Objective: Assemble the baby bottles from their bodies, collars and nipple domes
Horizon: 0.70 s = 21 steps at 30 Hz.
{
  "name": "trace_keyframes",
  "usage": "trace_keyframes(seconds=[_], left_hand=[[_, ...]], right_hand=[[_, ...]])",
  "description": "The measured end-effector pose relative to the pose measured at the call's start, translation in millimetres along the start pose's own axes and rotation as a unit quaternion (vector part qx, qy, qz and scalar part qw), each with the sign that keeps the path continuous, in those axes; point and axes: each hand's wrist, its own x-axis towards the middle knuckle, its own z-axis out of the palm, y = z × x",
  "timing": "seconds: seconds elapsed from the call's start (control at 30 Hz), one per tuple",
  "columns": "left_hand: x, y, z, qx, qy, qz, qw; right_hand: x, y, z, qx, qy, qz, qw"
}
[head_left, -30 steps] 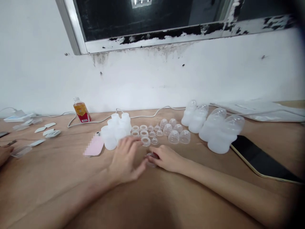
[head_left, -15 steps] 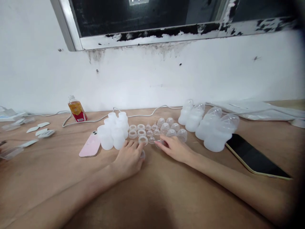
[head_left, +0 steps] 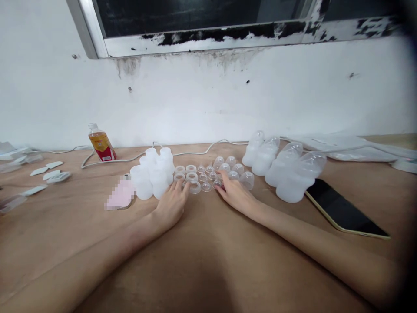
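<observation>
Rows of small clear parts lie on the table between my hands. My left hand [head_left: 172, 205] curls its fingertips at a translucent screw ring at the near left end of the rows, mostly hidden by the fingers. Beside it is another ring [head_left: 195, 187]. My right hand [head_left: 237, 194] has thumb and index finger closed around a clear bottle teat [head_left: 216, 184], next to a second teat [head_left: 206, 187]. Clear dome caps [head_left: 247, 180] stand just behind the right hand. White baby bottle bodies [head_left: 143, 184] cluster by my left fingers.
Capped bottles [head_left: 291, 187] stand in a slanting row at the right, beside a dark-screened tablet or phone [head_left: 347, 211]. A blurred pink phone [head_left: 120, 194], a drink bottle [head_left: 102, 143] and white flat pieces [head_left: 60, 177] are at left. A white cable [head_left: 202, 152] runs along the back.
My left hand has moved a clear ring left and away from me, to the end of the ring rows. My right thumb and finger have shifted the teat back into line beside its neighbour.
</observation>
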Motion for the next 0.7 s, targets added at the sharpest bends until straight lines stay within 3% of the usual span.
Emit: trace_keyframes(seconds=[0.13, 0.2, 0.3, 0.37, 0.43, 0.47, 0.53, 0.6, 0.7], left_hand=[[0.0, 3.5, -3.2, -0.028, 0.038, 0.023, 0.999], [-2.1, 4.2, -19.1, -0.036, 0.091, 0.057, 0.994], [-8.3, -10.6, -58.1, -0.046, 0.225, 0.08, 0.97], [-13.2, -35.5, -80.8, -0.072, 0.335, 0.013, 0.939], [-17.5, -68.4, -88.4, -0.13, 0.41, -0.098, 0.898], [-19.4, -85.2, -84.8, -0.187, 0.423, -0.159, 0.872], [-22.5, -113.9, -64.6, -0.372, 0.375, -0.279, 0.802], [-24.6, -131.1, -34.3, -0.417, 0.329, -0.32, 0.785], [-25.3, -134.9, 7.7, -0.454, 0.288, -0.325, 0.778]], right_hand=[[-1.3, -2.8, 1.1, 0.033, 0.017, -0.004, 0.999], [-3.2, -6.0, -2.7, 0.046, 0.023, -0.006, 0.999], [-5.9, -6.9, -17.5, 0.042, 0.054, -0.007, 0.998], [-6.6, -1.3, -31.8, 0.029, 0.11, -0.007, 0.993], [-6.4, 8.8, -46.6, 0.021, 0.174, -0.014, 0.984], [-6.4, 14.5, -53.7, 0.017, 0.2, -0.02, 0.979], [-7.6, 24.2, -67.7, -0.007, 0.24, -0.04, 0.97], [-11.2, 29.4, -82.4, -0.062, 0.285, -0.068, 0.954], [-19.6, 32.0, -105.9, -0.175, 0.353, -0.056, 0.918]])
